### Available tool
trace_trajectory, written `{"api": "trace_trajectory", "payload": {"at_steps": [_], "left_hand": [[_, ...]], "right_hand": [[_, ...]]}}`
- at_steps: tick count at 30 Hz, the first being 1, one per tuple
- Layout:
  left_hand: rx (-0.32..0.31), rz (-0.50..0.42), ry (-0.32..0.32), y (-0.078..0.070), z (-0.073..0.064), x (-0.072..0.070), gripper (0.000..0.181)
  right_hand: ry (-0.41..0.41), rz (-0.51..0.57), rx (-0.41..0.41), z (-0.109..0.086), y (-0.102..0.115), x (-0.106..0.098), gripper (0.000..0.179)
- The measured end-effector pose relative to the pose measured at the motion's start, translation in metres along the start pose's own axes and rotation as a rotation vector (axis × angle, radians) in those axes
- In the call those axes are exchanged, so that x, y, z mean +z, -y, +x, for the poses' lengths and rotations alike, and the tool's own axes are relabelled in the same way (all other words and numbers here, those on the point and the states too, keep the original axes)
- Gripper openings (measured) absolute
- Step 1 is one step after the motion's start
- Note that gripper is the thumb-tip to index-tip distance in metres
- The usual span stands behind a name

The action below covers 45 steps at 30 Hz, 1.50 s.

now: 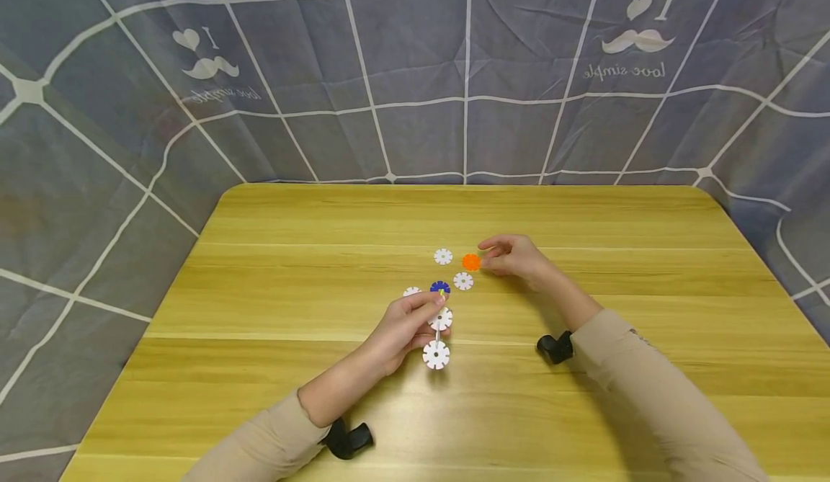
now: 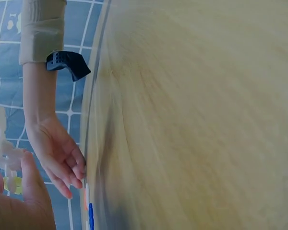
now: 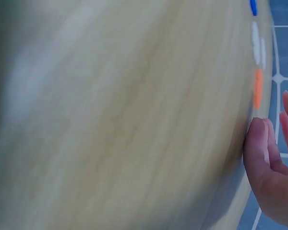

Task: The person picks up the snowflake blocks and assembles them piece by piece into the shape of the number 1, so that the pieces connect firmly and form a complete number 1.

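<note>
My left hand point(image 1: 405, 329) pinches a small assembly of interlocking notched plastic discs, held above the table. White discs point(image 1: 436, 354) hang at its near end, and a yellow bit point(image 2: 13, 185) shows by the fingertips in the left wrist view; the fingers hide part of it. An orange notched disc point(image 1: 471, 262) lies flat on the table. Right beside its edge is my right hand point(image 1: 515, 257), fingers loosely bent and thumb tip closest to the disc, with nothing between them. In the right wrist view a narrow gap separates the thumb from the orange disc point(image 3: 258, 88).
Two white discs, a far one point(image 1: 443, 256) and a nearer one point(image 1: 463, 281), lie by the orange one. A blue disc point(image 1: 439, 287) and another white disc point(image 1: 411, 292) are partly behind my left hand. A grey checked cloth point(image 1: 421, 71) hangs around the wooden table point(image 1: 311, 251).
</note>
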<state>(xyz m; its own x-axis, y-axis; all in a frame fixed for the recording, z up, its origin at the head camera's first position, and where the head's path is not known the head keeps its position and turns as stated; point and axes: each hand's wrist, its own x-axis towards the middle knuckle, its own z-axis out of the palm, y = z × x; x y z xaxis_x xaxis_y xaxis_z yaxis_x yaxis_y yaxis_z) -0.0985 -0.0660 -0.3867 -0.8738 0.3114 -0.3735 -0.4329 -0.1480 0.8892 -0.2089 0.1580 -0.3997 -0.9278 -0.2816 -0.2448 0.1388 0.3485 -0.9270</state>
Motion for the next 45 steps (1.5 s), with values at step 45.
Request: {"api": "trace_trajectory", "payload": {"at_steps": [45], "left_hand": [[0.085,0.101,0.003,0.003,-0.002,-0.002,0.043]], "right_hand": [[0.092,-0.063,-0.12,-0.014,0.027,0.029,0.026]]}}
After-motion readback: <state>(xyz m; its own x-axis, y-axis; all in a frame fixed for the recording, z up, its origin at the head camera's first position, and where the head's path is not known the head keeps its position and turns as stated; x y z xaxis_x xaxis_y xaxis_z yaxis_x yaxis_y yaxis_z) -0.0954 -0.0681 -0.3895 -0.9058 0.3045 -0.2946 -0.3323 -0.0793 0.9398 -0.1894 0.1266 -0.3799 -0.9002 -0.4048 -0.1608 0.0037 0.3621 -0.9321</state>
